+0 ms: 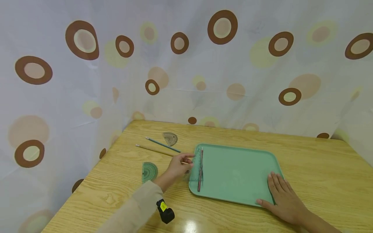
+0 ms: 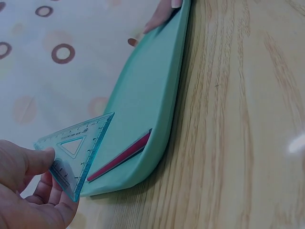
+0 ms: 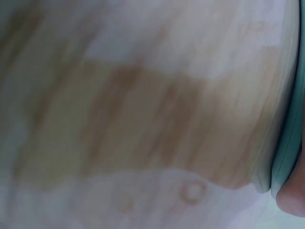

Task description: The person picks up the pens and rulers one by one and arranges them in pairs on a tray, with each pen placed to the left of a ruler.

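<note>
My left hand (image 1: 178, 166) is at the left end of a green tray (image 1: 239, 171). Between thumb and fingers it pinches one corner of a clear bluish set square (image 2: 88, 150), which reaches over the tray's left edge. Just beside the set square, a dark red pencil (image 1: 200, 171) lies in the tray along that end. My right hand (image 1: 284, 197) rests with straight fingers on the tray's near right corner. Only a fingertip (image 3: 293, 195) of it shows in the right wrist view, against the tray's rim.
Left of the tray on the wooden table (image 1: 116, 181) lie a green protractor (image 1: 150, 172), a clear protractor (image 1: 170, 138), a blue pencil (image 1: 163, 144) and a yellow pencil (image 1: 154, 149). A black device (image 1: 165, 211) with a yellow label is beside the left sleeve. A dotted curtain (image 1: 204, 71) hangs behind.
</note>
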`<state>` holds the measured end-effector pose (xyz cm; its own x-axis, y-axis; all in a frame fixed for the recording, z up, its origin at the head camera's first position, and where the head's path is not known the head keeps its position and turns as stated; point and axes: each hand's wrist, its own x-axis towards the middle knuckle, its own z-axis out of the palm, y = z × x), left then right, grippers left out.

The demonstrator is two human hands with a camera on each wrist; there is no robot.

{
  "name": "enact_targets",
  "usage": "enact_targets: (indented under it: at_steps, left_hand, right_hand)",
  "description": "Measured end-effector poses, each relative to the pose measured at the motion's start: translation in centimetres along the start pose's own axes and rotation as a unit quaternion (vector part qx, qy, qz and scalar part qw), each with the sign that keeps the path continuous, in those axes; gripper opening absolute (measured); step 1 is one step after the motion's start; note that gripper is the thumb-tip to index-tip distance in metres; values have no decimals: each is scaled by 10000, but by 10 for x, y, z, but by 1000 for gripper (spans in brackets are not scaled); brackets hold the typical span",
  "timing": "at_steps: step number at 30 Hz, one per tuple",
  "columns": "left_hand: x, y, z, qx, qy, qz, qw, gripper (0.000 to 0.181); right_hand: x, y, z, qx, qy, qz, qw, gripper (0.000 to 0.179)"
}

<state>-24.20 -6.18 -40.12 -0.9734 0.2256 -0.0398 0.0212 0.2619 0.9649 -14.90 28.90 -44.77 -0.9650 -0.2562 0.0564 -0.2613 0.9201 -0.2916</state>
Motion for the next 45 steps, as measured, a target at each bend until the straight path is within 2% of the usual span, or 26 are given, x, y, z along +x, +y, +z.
enact_targets:
  at_steps: [9, 14, 24, 33, 45]
  left_hand:
    - [3, 1, 12, -125, -113, -20, 9999, 35]
    - [4, 1, 18, -136, -141, 87, 9998, 33]
    - [7, 5, 27, 48, -130, 230, 9996, 33]
    - [9, 7, 38, 65, -64, 154, 9998, 32]
    - [9, 10, 50, 139, -151, 150, 9997, 30]
  right_hand:
    - [0, -1, -1, 25, -6, 51, 10000, 97]
    - [0, -1, -1, 76, -1, 65, 9999, 97]
    - [0, 0, -1, 141, 28, 51, 9999, 97]
    - [1, 0, -2, 201, 36, 33, 9998, 98]
    - [1, 0, -2, 178, 76, 5, 9998, 99]
